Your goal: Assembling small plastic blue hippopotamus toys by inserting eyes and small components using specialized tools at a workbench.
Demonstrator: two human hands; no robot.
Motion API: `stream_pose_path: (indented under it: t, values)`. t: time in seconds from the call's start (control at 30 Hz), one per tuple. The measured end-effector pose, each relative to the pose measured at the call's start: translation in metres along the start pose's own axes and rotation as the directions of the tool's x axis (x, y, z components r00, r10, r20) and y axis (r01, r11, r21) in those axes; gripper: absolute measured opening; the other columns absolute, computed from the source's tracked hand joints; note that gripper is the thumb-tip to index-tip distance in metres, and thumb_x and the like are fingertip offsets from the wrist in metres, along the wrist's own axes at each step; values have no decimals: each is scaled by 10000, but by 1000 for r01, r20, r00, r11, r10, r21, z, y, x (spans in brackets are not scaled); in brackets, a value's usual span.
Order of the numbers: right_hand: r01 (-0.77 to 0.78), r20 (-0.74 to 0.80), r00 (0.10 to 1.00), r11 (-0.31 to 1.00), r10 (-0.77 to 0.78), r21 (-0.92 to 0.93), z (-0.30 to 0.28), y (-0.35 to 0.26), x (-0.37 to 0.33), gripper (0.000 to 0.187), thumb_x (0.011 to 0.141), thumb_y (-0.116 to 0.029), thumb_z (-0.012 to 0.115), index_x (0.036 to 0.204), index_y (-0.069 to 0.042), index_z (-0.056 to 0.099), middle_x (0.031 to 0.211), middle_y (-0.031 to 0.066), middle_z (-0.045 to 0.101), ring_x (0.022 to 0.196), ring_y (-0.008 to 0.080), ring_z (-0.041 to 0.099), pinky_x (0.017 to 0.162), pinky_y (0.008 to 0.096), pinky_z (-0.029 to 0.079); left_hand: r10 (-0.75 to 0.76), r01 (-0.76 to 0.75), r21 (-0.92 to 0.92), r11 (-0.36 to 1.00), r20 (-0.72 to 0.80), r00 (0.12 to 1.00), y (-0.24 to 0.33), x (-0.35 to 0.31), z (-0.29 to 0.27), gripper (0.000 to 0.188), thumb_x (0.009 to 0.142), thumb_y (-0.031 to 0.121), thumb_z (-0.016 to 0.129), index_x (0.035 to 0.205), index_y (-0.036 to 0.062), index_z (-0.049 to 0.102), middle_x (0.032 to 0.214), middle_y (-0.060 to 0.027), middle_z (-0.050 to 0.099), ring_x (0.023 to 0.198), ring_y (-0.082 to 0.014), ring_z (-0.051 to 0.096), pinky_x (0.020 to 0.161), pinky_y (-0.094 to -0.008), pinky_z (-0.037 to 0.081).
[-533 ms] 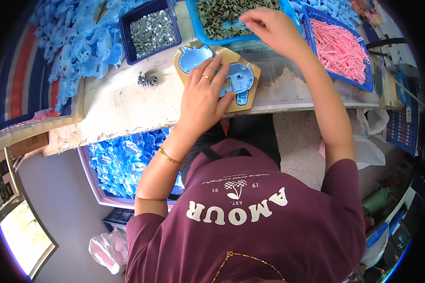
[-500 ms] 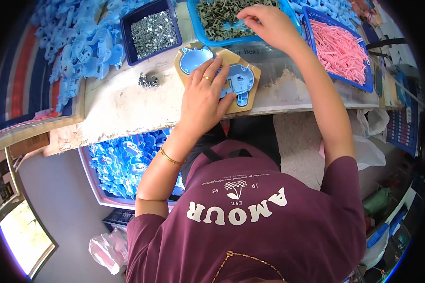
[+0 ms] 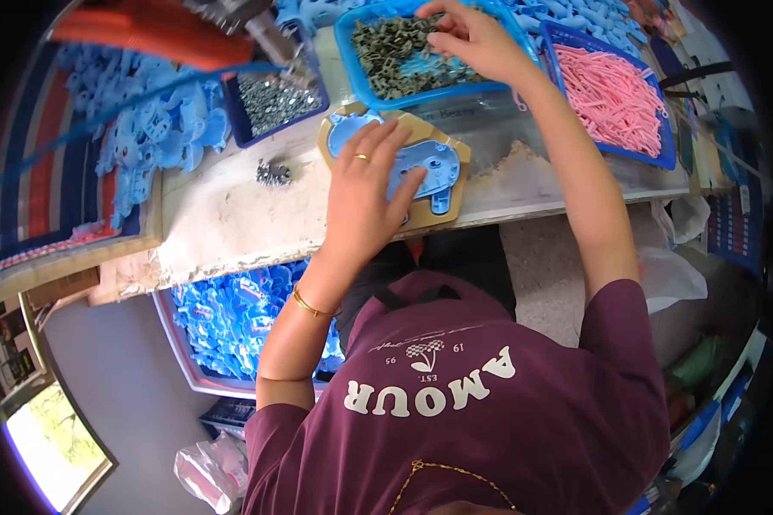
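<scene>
My left hand (image 3: 365,184) is over a tan holder (image 3: 455,172) on the worktable, with its fingers spread. Its fingertips are at the blue plastic shells in the holder; whether they press on them I cannot tell. One shell, rounded and hollow (image 3: 345,129), lies at the holder's left end. Another blue shell (image 3: 438,165), with small round posts, fills the right side and is partly under my fingers. My right hand (image 3: 472,39) hovers over a light-blue tray (image 3: 345,51) of small dark olive parts (image 3: 395,51). Its fingers are bent and apart, with nothing visible between them.
A dark-blue bin of small metal pieces (image 3: 275,99) stands left of the tray, a blue basket of pink strips (image 3: 610,99) right. A small metal cluster (image 3: 273,173) lies on the table. Blue parts (image 3: 159,112) are heaped left, below an orange tool (image 3: 155,34); more fill a box (image 3: 232,318) below.
The view has shifted, and the blurred orange tool has come into the upper left. My left hand has lifted slightly off the shells. My right hand's fingers have spread over the olive parts.
</scene>
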State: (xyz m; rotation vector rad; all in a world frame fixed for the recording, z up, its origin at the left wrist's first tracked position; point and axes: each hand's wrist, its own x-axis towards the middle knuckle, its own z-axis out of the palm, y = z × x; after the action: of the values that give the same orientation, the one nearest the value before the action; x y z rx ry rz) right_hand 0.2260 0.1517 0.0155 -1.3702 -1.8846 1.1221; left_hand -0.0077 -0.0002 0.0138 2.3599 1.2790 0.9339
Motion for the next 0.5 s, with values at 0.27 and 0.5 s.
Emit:
stream_pose_path:
  t: [0.27, 0.5]
  values:
    - [-13, 164, 979, 759, -123, 650, 38, -36, -78, 199, 1002, -173, 641, 1133, -43, 567, 961, 67, 728, 845, 124, 712, 726, 261, 593, -427, 246, -720, 649, -77, 901, 12, 32, 13, 243, 983, 110, 676, 1177, -23, 616, 1095, -82, 678, 977, -137, 658, 824, -278, 570]
    - [-18, 132, 987, 755, -91, 656, 31, -31, -105, 217, 1042, -183, 575, 1173, -10, 571, 1015, 86, 711, 882, 136, 708, 773, 290, 611, -403, 244, -800, 548, 3, 915, 11, 32, 27, 154, 981, 113, 684, 1062, -1, 621, 1055, -77, 698, 929, -120, 661, 794, -268, 568]
